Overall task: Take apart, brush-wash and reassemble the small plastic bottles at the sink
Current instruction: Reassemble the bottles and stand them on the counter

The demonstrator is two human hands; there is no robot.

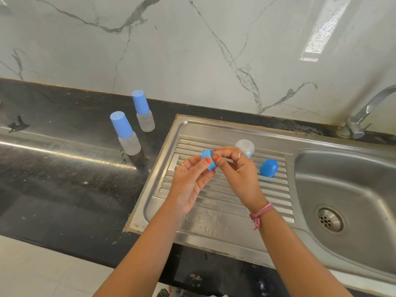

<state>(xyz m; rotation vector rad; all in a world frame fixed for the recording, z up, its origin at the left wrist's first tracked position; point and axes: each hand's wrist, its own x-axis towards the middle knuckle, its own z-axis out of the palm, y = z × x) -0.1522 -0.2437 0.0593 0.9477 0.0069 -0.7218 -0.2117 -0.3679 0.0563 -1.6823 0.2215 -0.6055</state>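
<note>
Over the ribbed steel drainboard point(216, 194), my left hand point(190, 181) pinches a small blue ring-shaped bottle part point(207, 157) between thumb and fingers. My right hand point(235, 168) pinches a small clear piece point(217, 154) at the ring's open end; the piece is mostly hidden by my fingers. A clear bottle body point(245, 147) lies on the drainboard behind my right hand. A loose blue cap point(269, 168) rests to its right. Two assembled bottles with blue caps point(126, 133) point(144, 112) stand upright on the black counter.
The sink basin point(347, 185) with its drain point(330, 218) lies at the right, under a steel tap point(364, 112). Water drops spot the drainboard front and the black counter point(64, 168). A marble wall backs the counter.
</note>
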